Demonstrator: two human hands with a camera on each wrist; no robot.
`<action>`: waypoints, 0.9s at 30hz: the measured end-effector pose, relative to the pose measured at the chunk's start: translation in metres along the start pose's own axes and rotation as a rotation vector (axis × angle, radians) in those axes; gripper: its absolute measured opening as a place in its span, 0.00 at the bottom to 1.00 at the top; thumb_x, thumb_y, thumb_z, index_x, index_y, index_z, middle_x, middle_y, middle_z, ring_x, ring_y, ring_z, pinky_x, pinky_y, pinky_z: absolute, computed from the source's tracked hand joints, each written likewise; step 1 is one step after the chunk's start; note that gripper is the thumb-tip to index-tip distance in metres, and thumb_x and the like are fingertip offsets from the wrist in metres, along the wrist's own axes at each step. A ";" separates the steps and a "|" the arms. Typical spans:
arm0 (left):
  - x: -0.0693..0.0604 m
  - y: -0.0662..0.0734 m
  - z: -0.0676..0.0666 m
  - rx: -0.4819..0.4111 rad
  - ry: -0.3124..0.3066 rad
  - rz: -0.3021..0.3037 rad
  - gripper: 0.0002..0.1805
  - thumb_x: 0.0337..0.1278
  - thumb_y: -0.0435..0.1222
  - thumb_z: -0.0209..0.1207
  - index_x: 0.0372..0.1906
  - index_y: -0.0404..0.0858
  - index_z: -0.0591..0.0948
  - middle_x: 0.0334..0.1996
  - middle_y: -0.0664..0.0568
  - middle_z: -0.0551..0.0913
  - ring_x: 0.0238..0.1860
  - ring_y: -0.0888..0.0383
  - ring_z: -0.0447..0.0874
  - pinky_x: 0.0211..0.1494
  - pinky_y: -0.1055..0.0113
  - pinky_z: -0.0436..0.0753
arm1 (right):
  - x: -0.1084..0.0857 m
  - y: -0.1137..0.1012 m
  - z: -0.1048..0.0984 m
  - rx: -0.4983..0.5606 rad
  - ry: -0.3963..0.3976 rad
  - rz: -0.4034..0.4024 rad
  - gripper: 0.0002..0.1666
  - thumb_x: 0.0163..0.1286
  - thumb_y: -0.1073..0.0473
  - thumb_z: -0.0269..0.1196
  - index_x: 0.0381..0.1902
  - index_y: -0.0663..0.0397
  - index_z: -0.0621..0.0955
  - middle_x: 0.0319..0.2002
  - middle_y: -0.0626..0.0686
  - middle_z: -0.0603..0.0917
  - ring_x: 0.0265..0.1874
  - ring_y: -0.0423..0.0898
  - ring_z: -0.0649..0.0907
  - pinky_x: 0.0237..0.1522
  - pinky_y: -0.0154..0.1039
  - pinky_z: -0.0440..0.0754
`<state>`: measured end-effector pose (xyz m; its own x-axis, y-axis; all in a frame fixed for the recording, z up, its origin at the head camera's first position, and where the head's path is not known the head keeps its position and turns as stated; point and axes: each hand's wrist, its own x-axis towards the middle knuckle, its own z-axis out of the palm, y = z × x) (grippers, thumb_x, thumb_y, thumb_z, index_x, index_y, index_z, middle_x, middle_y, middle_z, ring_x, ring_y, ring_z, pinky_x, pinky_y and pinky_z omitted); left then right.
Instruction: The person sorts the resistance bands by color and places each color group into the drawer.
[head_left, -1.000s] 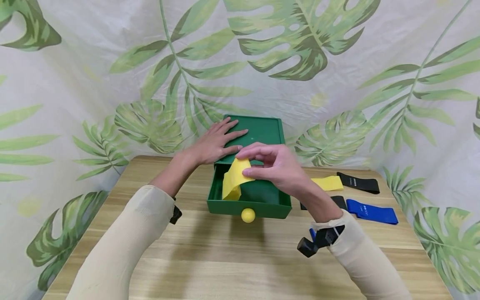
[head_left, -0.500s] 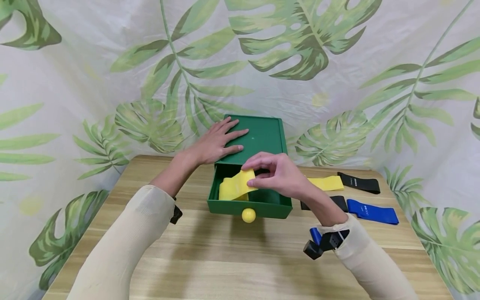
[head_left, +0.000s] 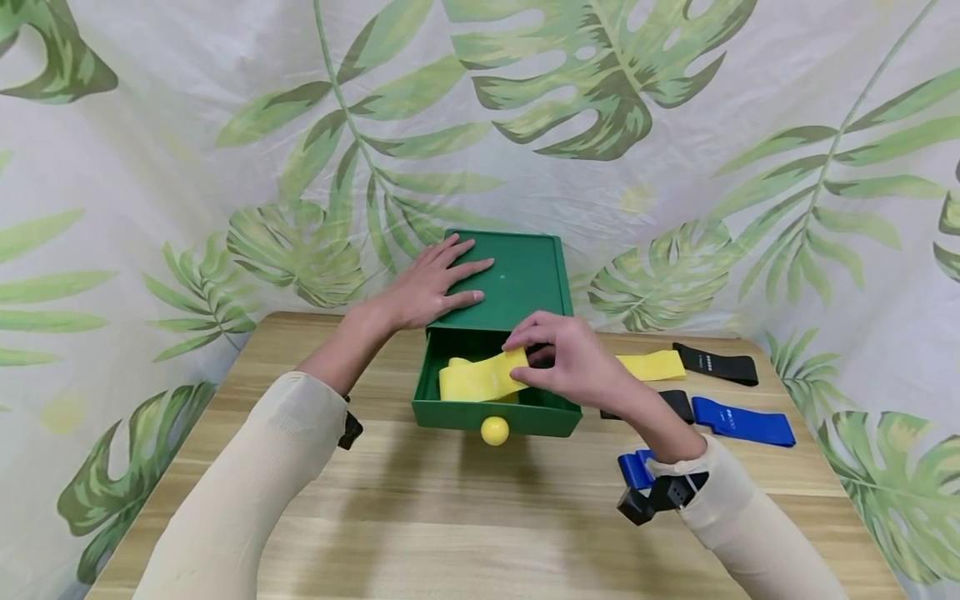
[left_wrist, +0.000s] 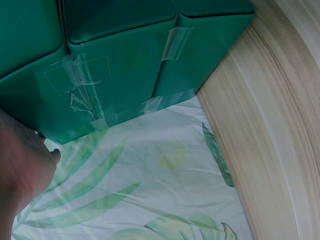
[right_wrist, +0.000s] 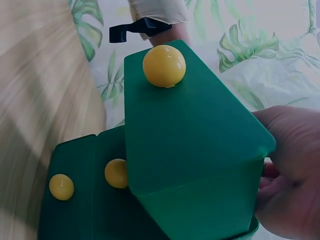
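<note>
A green drawer cabinet point(head_left: 517, 279) stands at the back of the table with its top drawer point(head_left: 450, 414) pulled out. My left hand point(head_left: 429, 287) rests palm down on the cabinet top, fingers spread. Inside the drawer lies a yellow resistance band point(head_left: 476, 381), stretched out toward the right. Its right end is pinched between the thumb and fingers of my right hand point(head_left: 573, 360), which is over the drawer's right part. From the right wrist, the drawer front with its yellow knob point(right_wrist: 164, 66) hides the band, and my right hand point(right_wrist: 292, 170) shows only partly.
To the right lie another yellow band point(head_left: 652, 365), a black band point(head_left: 716, 364), a second black band point(head_left: 675, 405) partly behind my arm, and a blue band point(head_left: 742, 422). Another blue band point(head_left: 636, 469) shows beside my right wrist. Lower drawers have yellow knobs point(right_wrist: 61, 187).
My right hand has moved down and to the right with the band's end. The yellow band, bunched and raised before, now lies lower and flatter in the drawer. My left hand stays put.
</note>
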<state>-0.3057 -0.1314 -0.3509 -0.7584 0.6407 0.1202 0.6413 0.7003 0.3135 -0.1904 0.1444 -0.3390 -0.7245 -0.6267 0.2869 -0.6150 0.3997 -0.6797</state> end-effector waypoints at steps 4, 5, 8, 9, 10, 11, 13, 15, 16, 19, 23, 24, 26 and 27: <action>-0.001 -0.001 0.001 0.000 0.000 0.002 0.35 0.83 0.57 0.48 0.85 0.51 0.61 0.87 0.42 0.46 0.87 0.42 0.32 0.84 0.38 0.38 | -0.004 -0.001 0.000 -0.151 0.031 -0.049 0.15 0.65 0.66 0.77 0.50 0.61 0.90 0.51 0.55 0.86 0.45 0.49 0.89 0.47 0.41 0.90; -0.001 -0.001 0.001 0.001 0.000 0.001 0.35 0.83 0.57 0.49 0.85 0.51 0.61 0.87 0.42 0.46 0.87 0.42 0.32 0.84 0.38 0.38 | -0.005 -0.001 -0.001 -0.174 0.042 -0.061 0.15 0.65 0.66 0.77 0.50 0.62 0.90 0.51 0.55 0.86 0.45 0.49 0.89 0.46 0.41 0.90; -0.001 -0.001 0.001 0.002 0.001 0.000 0.35 0.83 0.57 0.49 0.85 0.52 0.61 0.87 0.42 0.46 0.87 0.43 0.32 0.85 0.39 0.38 | -0.008 -0.003 -0.005 -0.213 0.077 -0.090 0.16 0.65 0.65 0.78 0.50 0.63 0.89 0.52 0.56 0.86 0.45 0.51 0.89 0.45 0.41 0.90; -0.001 -0.001 0.001 0.002 0.002 -0.001 0.35 0.83 0.57 0.49 0.85 0.52 0.61 0.87 0.43 0.46 0.87 0.43 0.32 0.85 0.39 0.38 | -0.010 -0.003 -0.007 -0.215 0.087 -0.096 0.16 0.65 0.65 0.78 0.50 0.63 0.89 0.52 0.56 0.86 0.45 0.52 0.89 0.44 0.41 0.90; -0.001 -0.001 0.001 0.003 0.002 -0.001 0.35 0.83 0.57 0.49 0.85 0.52 0.61 0.87 0.43 0.46 0.87 0.43 0.32 0.85 0.39 0.39 | -0.010 -0.003 -0.009 -0.215 0.095 -0.101 0.16 0.65 0.65 0.77 0.50 0.63 0.89 0.52 0.56 0.86 0.45 0.52 0.88 0.44 0.41 0.90; -0.001 -0.001 0.001 0.004 0.002 0.000 0.35 0.83 0.56 0.49 0.85 0.52 0.61 0.87 0.42 0.46 0.87 0.43 0.32 0.85 0.38 0.39 | -0.012 -0.003 -0.012 -0.214 0.110 -0.108 0.16 0.65 0.65 0.77 0.50 0.63 0.89 0.52 0.56 0.86 0.46 0.53 0.88 0.43 0.41 0.90; -0.001 0.000 0.000 0.005 0.001 -0.001 0.35 0.83 0.56 0.49 0.85 0.52 0.61 0.87 0.42 0.46 0.87 0.43 0.32 0.84 0.38 0.39 | -0.013 -0.001 -0.018 -0.207 0.145 -0.116 0.16 0.63 0.66 0.78 0.49 0.63 0.89 0.51 0.56 0.86 0.46 0.54 0.89 0.42 0.42 0.90; -0.001 0.000 0.000 0.006 0.002 0.002 0.35 0.83 0.56 0.49 0.85 0.51 0.61 0.87 0.42 0.46 0.87 0.43 0.32 0.84 0.38 0.39 | -0.016 0.002 -0.024 -0.194 0.178 -0.120 0.16 0.63 0.68 0.78 0.48 0.63 0.89 0.50 0.56 0.87 0.46 0.54 0.89 0.41 0.44 0.91; -0.001 0.000 0.000 0.007 0.002 0.003 0.35 0.83 0.56 0.49 0.85 0.51 0.61 0.87 0.42 0.46 0.87 0.42 0.32 0.84 0.38 0.39 | -0.017 0.003 -0.027 -0.189 0.194 -0.119 0.16 0.62 0.68 0.78 0.48 0.63 0.89 0.50 0.57 0.87 0.46 0.53 0.89 0.41 0.44 0.91; -0.001 0.000 -0.001 0.006 0.004 0.008 0.35 0.83 0.56 0.50 0.85 0.51 0.61 0.87 0.41 0.47 0.87 0.42 0.32 0.84 0.37 0.39 | -0.020 0.009 -0.036 -0.165 0.214 -0.099 0.16 0.62 0.70 0.78 0.48 0.63 0.89 0.51 0.57 0.87 0.48 0.53 0.88 0.42 0.47 0.91; 0.000 -0.002 0.000 0.015 0.006 0.018 0.35 0.83 0.56 0.49 0.86 0.50 0.61 0.87 0.41 0.46 0.87 0.41 0.33 0.84 0.37 0.40 | -0.026 0.021 -0.046 -0.143 0.221 -0.058 0.16 0.65 0.70 0.76 0.51 0.63 0.89 0.53 0.58 0.87 0.50 0.55 0.88 0.43 0.49 0.91; 0.000 -0.002 0.000 0.015 0.007 0.019 0.35 0.83 0.55 0.50 0.86 0.50 0.61 0.87 0.41 0.46 0.87 0.41 0.33 0.84 0.38 0.39 | -0.028 0.025 -0.048 -0.140 0.226 -0.048 0.16 0.65 0.70 0.76 0.51 0.63 0.89 0.53 0.58 0.87 0.51 0.55 0.88 0.44 0.48 0.91; 0.000 -0.002 0.000 0.017 0.007 0.019 0.35 0.83 0.56 0.50 0.86 0.50 0.61 0.87 0.41 0.46 0.87 0.41 0.32 0.84 0.37 0.39 | -0.032 0.032 -0.053 -0.138 0.237 -0.029 0.16 0.66 0.69 0.75 0.52 0.61 0.89 0.54 0.58 0.87 0.51 0.54 0.87 0.45 0.44 0.90; 0.000 -0.002 0.001 0.015 0.006 0.018 0.35 0.83 0.56 0.50 0.86 0.50 0.61 0.87 0.41 0.46 0.87 0.41 0.32 0.84 0.37 0.39 | -0.034 0.036 -0.055 -0.137 0.242 -0.020 0.16 0.67 0.69 0.75 0.52 0.61 0.89 0.54 0.58 0.87 0.51 0.54 0.87 0.45 0.41 0.90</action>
<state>-0.3070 -0.1328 -0.3522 -0.7475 0.6511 0.1318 0.6564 0.6935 0.2968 -0.2050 0.2166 -0.3356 -0.7547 -0.4645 0.4633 -0.6546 0.4858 -0.5792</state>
